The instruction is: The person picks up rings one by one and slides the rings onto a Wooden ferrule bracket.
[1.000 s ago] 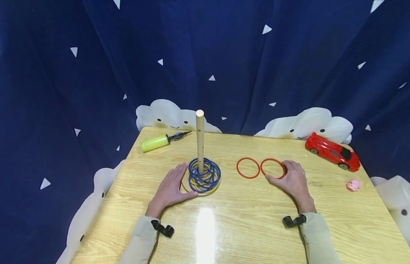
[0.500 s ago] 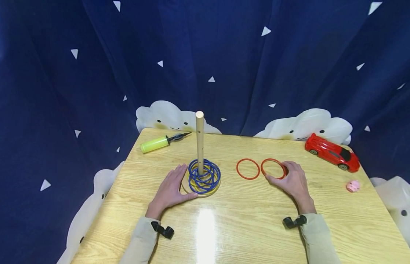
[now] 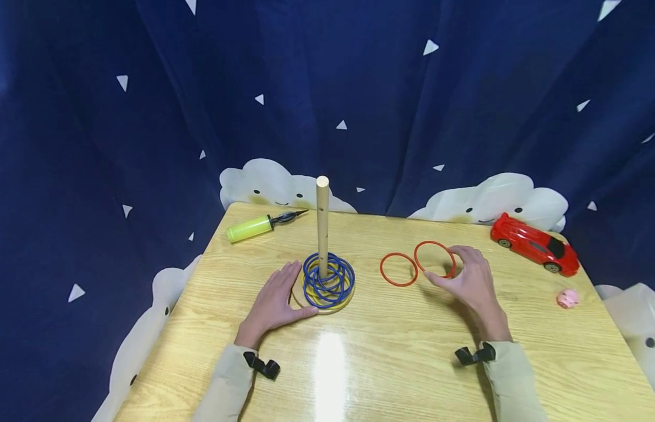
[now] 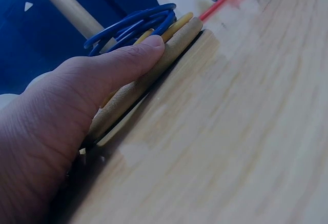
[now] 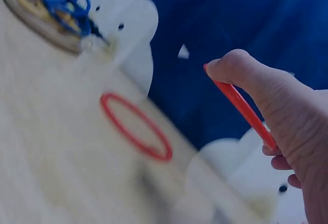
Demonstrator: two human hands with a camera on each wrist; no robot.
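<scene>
My left hand [image 3: 271, 302] holds the round wooden base [image 4: 180, 39] of a ring toss stand at its left side, thumb over the front rim. From the base rises an upright wooden pole [image 3: 322, 228]. Several blue rings [image 3: 352, 276] lie piled round the pole, over yellow rings [image 4: 178, 26]. Further right, my right hand [image 3: 472, 284] pinches a red ring [image 5: 240, 106] between thumb and fingers, raised off the table. A second red ring [image 3: 399, 254] lies flat on the tabletop, left of the held one.
At the back left lies a yellow-green hand pump [image 3: 250, 229]. A red toy car [image 3: 535, 245] is at the back right, with a small pink pig figure [image 3: 567, 298] in front of it. A dark blue curtain [image 3: 369, 88] with clouds hangs behind the wooden table [image 3: 390, 357].
My right hand has lifted the red ring from the tabletop, tilting it upward. My left hand stays at the base, and the second red ring lies where it was.
</scene>
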